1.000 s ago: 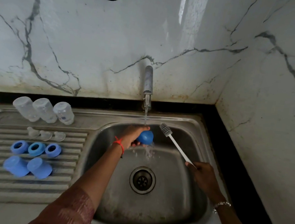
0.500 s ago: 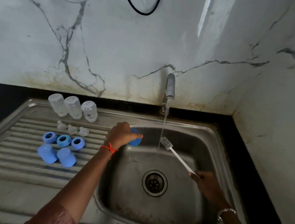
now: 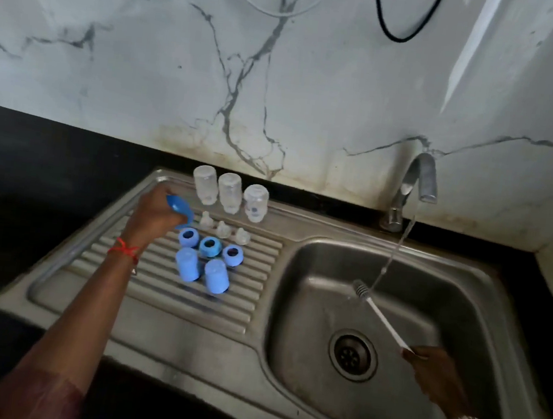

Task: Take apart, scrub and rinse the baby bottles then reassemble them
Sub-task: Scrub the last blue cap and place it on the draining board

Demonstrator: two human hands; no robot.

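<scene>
My left hand (image 3: 153,216) grips a blue bottle cap (image 3: 180,211) above the ribbed drainboard (image 3: 156,285), just left of the laid-out parts. Three clear bottles (image 3: 229,193) stand upside down in a row at the back. In front of them lie three clear teats (image 3: 222,230), then three blue collar rings (image 3: 209,246), then two blue caps (image 3: 202,270). My right hand (image 3: 435,375) holds a white bottle brush (image 3: 380,316) by its handle over the sink basin (image 3: 318,317). The brush head sits under the running water.
The tap (image 3: 418,180) at the back right runs a thin stream into the basin, whose drain (image 3: 353,355) lies near my right hand. A black counter (image 3: 23,180) surrounds the steel sink. Marble wall stands behind, with cables hanging at the top.
My left hand has carried the blue cap from under the tap, out of the basin, leftward over the drainboard. The brush head now sits under the stream. The view has swung left.
</scene>
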